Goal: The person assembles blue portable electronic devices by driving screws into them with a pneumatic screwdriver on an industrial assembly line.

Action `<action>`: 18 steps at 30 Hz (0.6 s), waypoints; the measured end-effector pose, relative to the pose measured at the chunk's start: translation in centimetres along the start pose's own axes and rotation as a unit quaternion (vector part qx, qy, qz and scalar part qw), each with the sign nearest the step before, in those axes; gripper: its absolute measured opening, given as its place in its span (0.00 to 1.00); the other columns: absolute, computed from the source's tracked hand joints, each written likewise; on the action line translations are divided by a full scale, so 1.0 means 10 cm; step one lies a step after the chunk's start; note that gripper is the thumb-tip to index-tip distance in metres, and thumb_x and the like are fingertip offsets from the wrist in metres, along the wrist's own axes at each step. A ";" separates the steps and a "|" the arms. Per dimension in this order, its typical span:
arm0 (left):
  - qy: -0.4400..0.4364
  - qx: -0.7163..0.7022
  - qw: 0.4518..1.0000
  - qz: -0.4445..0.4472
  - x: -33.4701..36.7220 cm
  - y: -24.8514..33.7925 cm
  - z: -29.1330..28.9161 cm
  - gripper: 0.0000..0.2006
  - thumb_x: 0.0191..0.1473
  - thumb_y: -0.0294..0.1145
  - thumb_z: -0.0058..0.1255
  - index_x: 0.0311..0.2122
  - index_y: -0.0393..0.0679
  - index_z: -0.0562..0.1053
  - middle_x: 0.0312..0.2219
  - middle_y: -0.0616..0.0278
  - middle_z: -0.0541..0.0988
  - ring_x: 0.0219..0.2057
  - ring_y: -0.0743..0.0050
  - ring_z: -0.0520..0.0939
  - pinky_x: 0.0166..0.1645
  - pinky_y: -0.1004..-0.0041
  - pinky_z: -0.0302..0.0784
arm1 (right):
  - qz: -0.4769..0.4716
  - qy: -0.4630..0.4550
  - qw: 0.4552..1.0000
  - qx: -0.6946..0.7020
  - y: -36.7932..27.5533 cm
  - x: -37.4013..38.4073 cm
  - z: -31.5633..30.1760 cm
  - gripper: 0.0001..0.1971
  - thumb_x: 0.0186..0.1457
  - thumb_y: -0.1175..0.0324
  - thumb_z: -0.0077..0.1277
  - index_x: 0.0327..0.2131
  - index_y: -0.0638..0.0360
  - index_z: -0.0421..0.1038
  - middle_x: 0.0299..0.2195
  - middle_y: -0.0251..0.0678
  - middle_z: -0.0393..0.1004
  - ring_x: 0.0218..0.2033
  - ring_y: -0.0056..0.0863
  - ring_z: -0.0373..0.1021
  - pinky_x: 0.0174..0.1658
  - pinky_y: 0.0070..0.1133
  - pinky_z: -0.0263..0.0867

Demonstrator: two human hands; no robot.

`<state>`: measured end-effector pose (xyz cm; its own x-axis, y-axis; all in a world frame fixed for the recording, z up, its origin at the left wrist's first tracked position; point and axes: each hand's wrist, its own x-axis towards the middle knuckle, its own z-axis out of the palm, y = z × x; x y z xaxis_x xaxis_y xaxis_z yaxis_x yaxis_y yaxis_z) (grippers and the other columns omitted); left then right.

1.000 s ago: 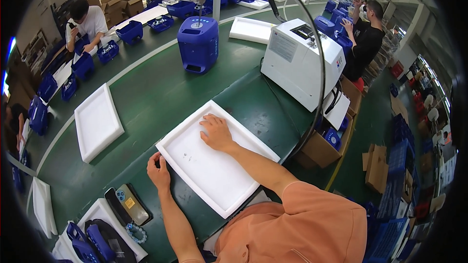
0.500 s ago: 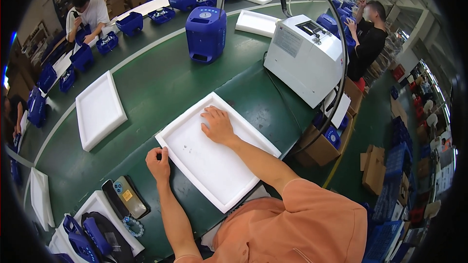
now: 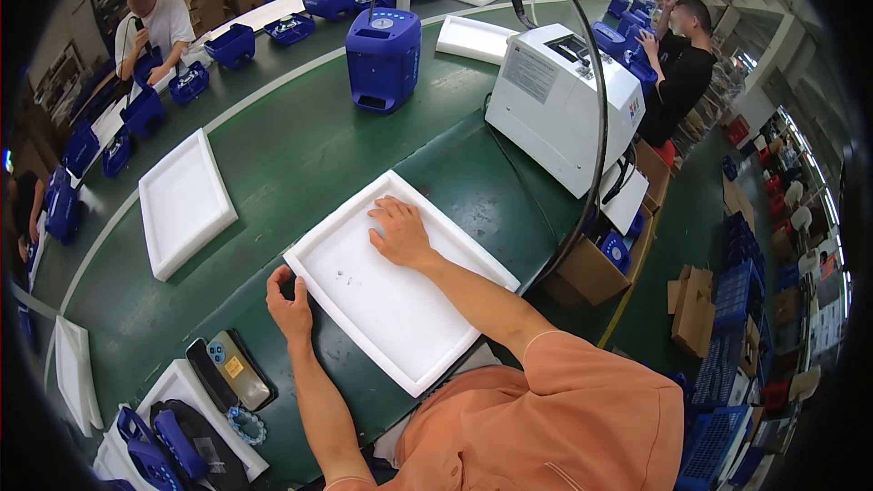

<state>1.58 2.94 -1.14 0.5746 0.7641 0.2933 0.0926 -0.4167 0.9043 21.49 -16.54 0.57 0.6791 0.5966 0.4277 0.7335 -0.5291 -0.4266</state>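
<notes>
A shallow white foam tray (image 3: 400, 345) lies in front of me on the green bench. My right hand (image 3: 400, 232) rests inside it near the far edge, palm down with fingers stretched out and holding nothing. A few small dark bits (image 3: 346, 278), too small to name, lie on the tray's floor between my hands. Just outside the tray's left corner is my left hand (image 3: 289, 303), its thumb and fingers apart around nothing. Beyond the tray stands a blue box-shaped device (image 3: 384, 62) with a round dial and buttons on top.
A white machine (image 3: 556, 114) with a cable stands to the right, a cardboard box (image 3: 591, 271) beside it. Another foam tray (image 3: 186, 205) lies left. A phone (image 3: 241, 371) and a beaded bracelet (image 3: 245, 425) lie near left. Two people (image 3: 159, 23) (image 3: 684, 64) work farther off.
My left hand has opened from a loose curl, thumb and fingers parting, and moved slightly left. My right hand stays in the tray. The view has shifted slightly.
</notes>
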 end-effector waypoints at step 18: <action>-0.018 -0.003 0.998 0.059 0.02 -0.13 -0.07 0.19 0.56 0.29 0.58 0.53 0.39 0.76 0.42 0.57 0.81 0.42 0.65 0.81 0.52 0.67 0.75 | -0.010 0.000 1.000 -0.005 -0.01 -0.02 0.11 0.19 0.56 0.60 0.57 0.50 0.55 0.75 0.58 0.40 0.69 0.65 0.39 0.60 0.65 0.36 0.52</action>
<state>1.02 3.93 -2.06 0.6105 0.6918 0.3857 0.0188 -0.4994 0.8661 21.29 -15.94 -0.36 0.6639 0.6073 0.4364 0.7475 -0.5229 -0.4097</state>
